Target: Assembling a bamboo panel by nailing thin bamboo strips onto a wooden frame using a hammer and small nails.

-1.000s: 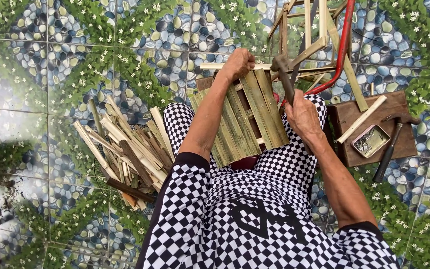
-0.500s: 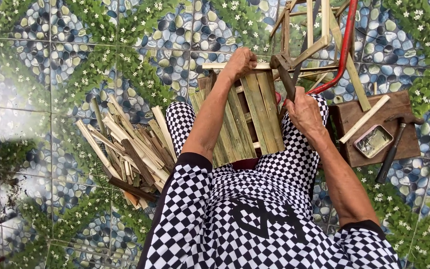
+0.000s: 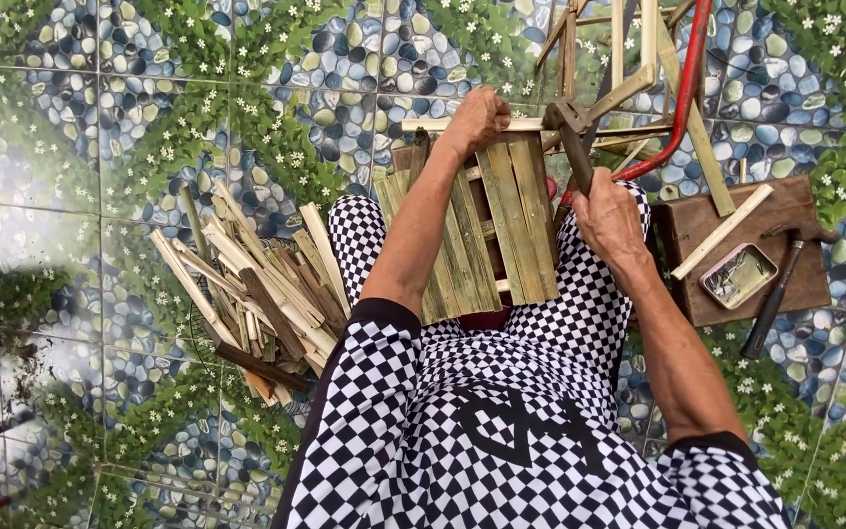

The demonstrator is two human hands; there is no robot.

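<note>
The left hand (image 3: 479, 116) gripped the far edge of a small bamboo-slat crate (image 3: 487, 230) that rested on the person's lap, over the checkered trousers. The right hand (image 3: 607, 217) was clamped around the handle of a hammer (image 3: 572, 137), its head just beside the crate's top right corner. A pile of split bamboo sticks (image 3: 252, 289) lay on the tiled floor (image 3: 100, 127) to the left. A wooden board (image 3: 795, 211) to the right carried a small tin (image 3: 738, 276) and a second hammer (image 3: 775, 294).
</note>
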